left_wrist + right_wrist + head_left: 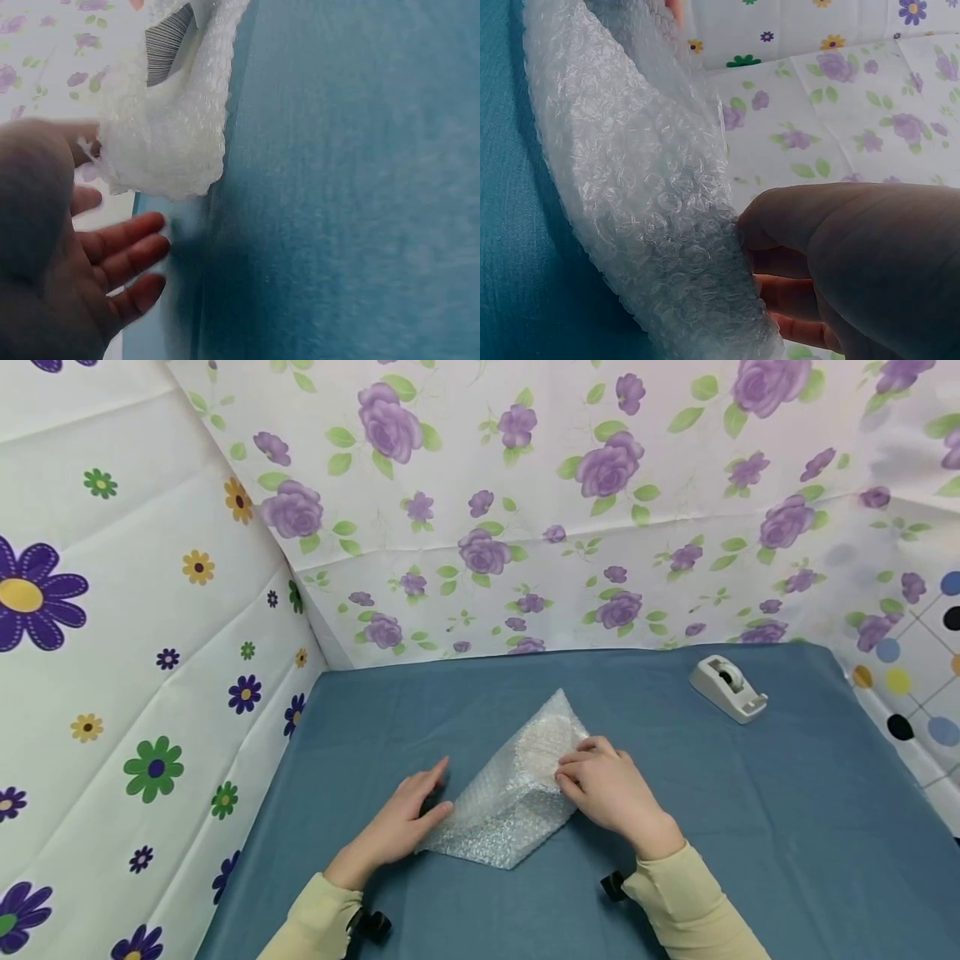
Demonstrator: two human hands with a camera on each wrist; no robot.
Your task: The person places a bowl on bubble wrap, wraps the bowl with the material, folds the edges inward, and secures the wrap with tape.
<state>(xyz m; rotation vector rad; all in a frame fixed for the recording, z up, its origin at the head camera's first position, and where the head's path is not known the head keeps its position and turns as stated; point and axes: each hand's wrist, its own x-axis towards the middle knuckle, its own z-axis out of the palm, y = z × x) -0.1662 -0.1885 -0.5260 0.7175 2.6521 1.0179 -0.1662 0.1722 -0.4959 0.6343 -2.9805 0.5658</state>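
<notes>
The bubble wrap (502,827) lies between the left hand (400,817), fingers parted at its left corner, and the right hand (613,787), which pinches its right edge.

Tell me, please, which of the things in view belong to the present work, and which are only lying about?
Belonging to the work:
bubble wrap, pinched by the right hand, the left hand at its near end
a finely striped thing, partly covered by the wrap

Apparently just lying about:
white tape dispenser, touched by neither hand, though perhaps related
</notes>
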